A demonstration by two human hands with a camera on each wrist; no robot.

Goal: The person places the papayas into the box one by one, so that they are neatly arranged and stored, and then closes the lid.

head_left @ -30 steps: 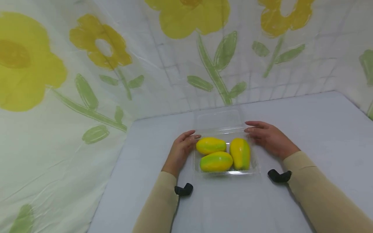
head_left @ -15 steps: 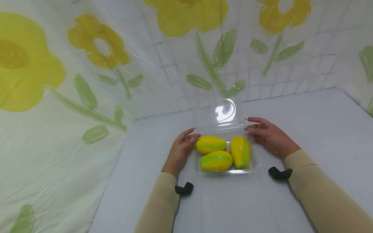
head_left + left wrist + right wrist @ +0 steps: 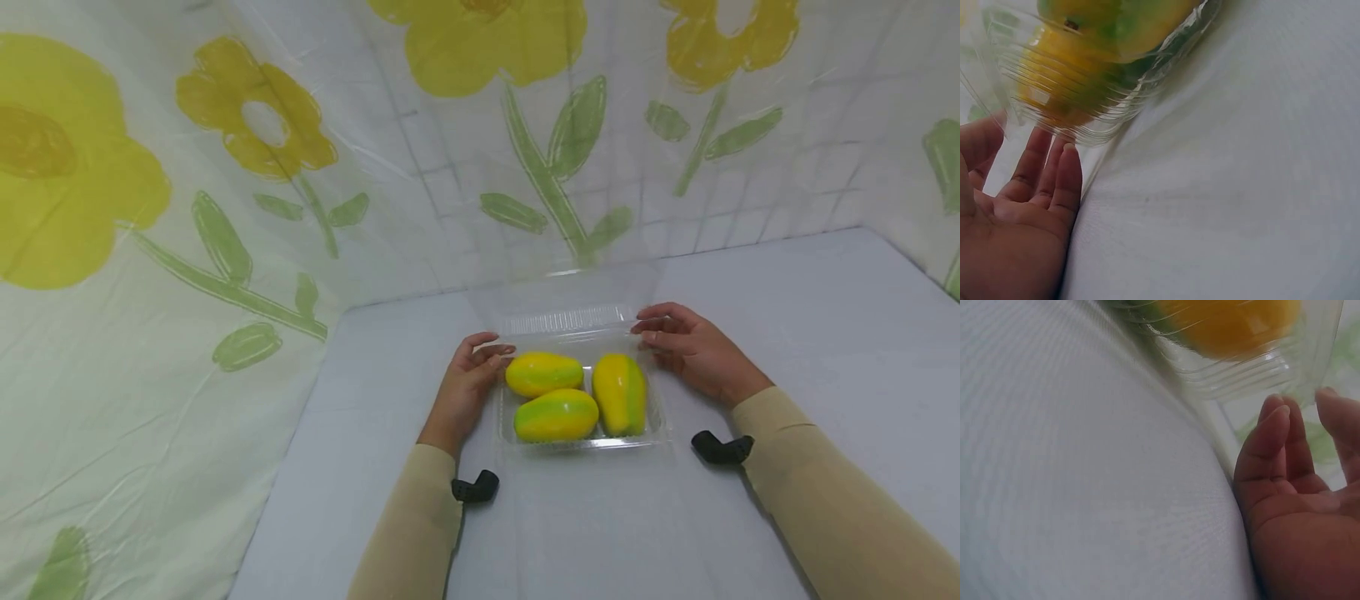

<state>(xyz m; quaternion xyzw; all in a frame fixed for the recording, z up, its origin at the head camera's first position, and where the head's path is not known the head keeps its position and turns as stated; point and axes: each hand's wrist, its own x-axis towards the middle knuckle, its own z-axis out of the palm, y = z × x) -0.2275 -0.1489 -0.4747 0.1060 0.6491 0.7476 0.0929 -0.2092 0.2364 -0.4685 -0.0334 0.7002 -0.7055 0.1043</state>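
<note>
A clear plastic clamshell box [image 3: 585, 445] lies on the table in the head view. Inside are three glossy yellow-green fruits that look like papayas: one at upper left [image 3: 543, 374], one at lower left [image 3: 557, 415] and one on the right [image 3: 618, 395]. The transparent lid [image 3: 566, 319] stands tilted up at the far side. My left hand [image 3: 463, 392] is at the box's left rear corner, its fingertips against the ribbed wall [image 3: 1085, 106]. At the opposite rear corner, my right hand [image 3: 697, 354] has its thumb and fingertips by the lid's edge. Exact contact is hard to tell through the plastic.
A white-covered table [image 3: 787, 300] extends around the box. Behind and to the left hangs a pale curtain [image 3: 420, 208] printed with yellow flowers. Black wrist devices, one on the left sleeve [image 3: 476, 487] and one on the right sleeve [image 3: 722, 448], stick out inward.
The lid has swung up from lying back to a raised, tilted position. Both hands stay at the rear corners, with slight finger movement. The fruits and the box's base have not moved.
</note>
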